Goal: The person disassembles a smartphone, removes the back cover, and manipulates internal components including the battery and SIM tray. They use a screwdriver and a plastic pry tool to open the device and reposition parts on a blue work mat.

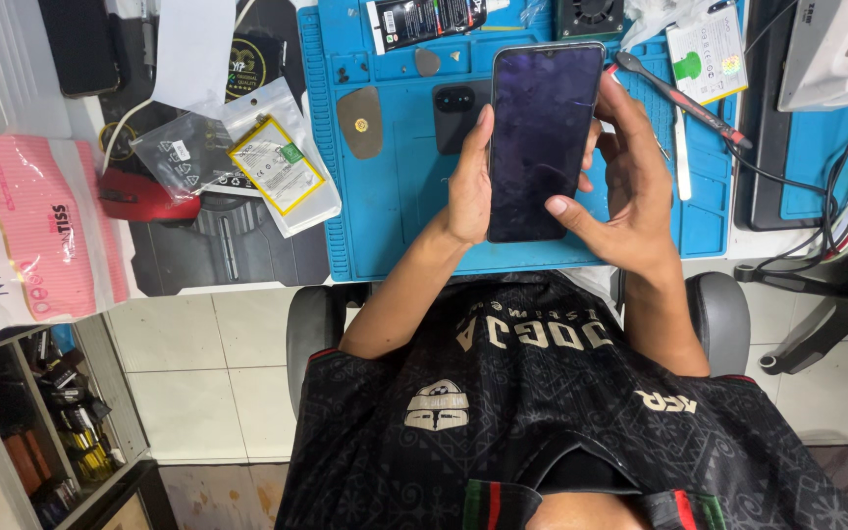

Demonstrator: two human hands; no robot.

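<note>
**Both hands on a dark phone over the blue mat**

We see the left hand (468,186) wrapped around the left edge of a phone (542,137), thumb lying along that edge and fingers hidden behind the back. The right hand (630,191) grips the right edge, fingers curled behind, thumb laid across the lower right corner of the glass. Both forearms rise from the lap, elbows near the body. The phone is held upright and a little tilted, screen black and facing us, above the near middle of the blue mat (395,206).

We find open mat to the left of the phone, down to the mat's near edge. Behind the phone, a second phone (455,113) lies back up on the mat, partly covered. A brown pick (360,123) sits just left of it. At the mat's right edge a black-and-red tool (684,98) lies slantwise, beside a white stick (682,157); that side is tight against the right hand.

We note the desk's left part is crowded: a battery in a clear bag (277,162), a red mouse (144,196), and a pink tissue pack (36,236) at the left edge. Cables (841,196) trail off the right corner. Below lie pale floor tiles (208,373) and grey chair arms (311,334).
</note>
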